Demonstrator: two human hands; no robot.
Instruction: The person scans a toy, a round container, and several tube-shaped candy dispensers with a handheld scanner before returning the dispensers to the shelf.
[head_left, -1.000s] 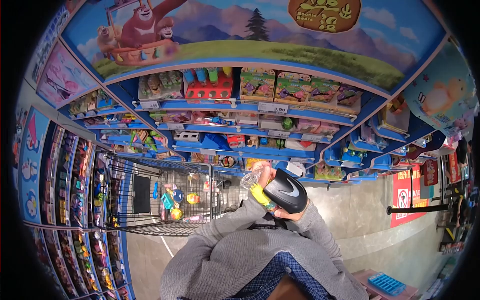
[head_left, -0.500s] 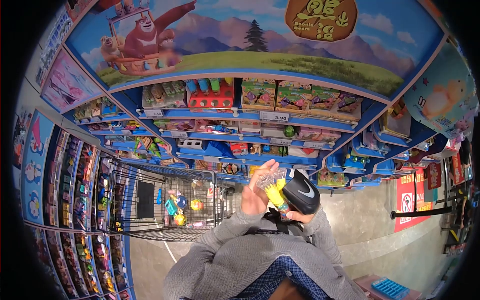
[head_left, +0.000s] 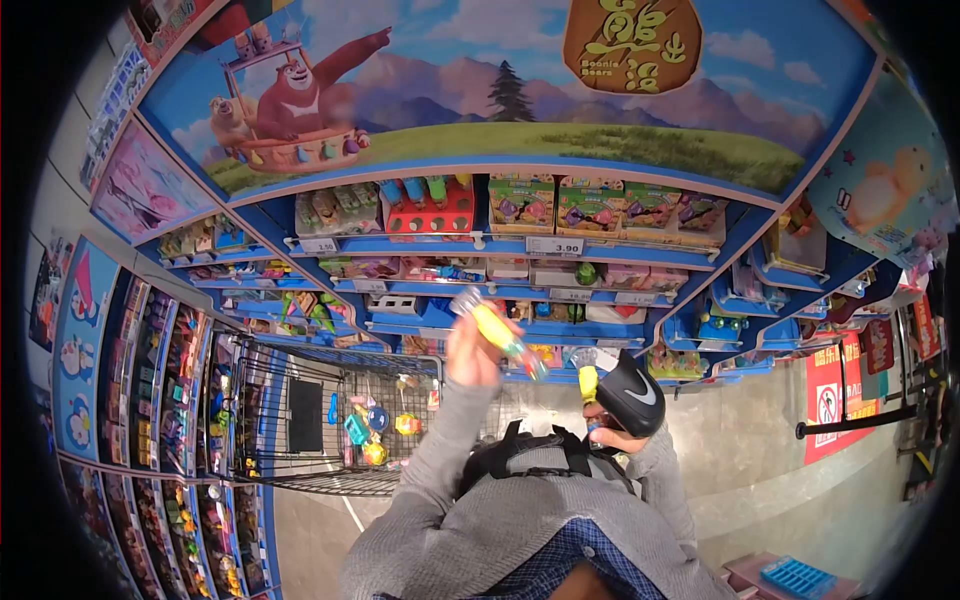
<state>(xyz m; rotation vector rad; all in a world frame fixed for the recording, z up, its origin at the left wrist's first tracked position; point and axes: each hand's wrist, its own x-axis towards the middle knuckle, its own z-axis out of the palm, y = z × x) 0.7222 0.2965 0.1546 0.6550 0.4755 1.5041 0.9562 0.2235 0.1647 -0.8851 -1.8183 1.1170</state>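
My left hand (head_left: 472,352) is raised before the shelves, fingers closed around a yellow toy tube (head_left: 492,326) with a clear top and a multicoloured lower end, which tilts down to the right. Lower and further right, my right hand (head_left: 622,438) grips a second yellow tube (head_left: 588,382), also clear at its upper end. A rounded black object (head_left: 632,392) with a white curved mark sits over the right hand and hides most of its fingers. The two tubes are apart.
Blue shelves (head_left: 500,246) of boxed toys and price labels stand ahead under a cartoon panel (head_left: 450,130). To my left, a wire shopping cart (head_left: 300,480) holds several colourful items. More racks (head_left: 150,370) line the far left. A blue basket-like tray (head_left: 797,577) is low at right.
The two tubes, together between my hands before, are now separated. My left hand has moved up and left with one; my right hand keeps the other, slightly lower and further right.
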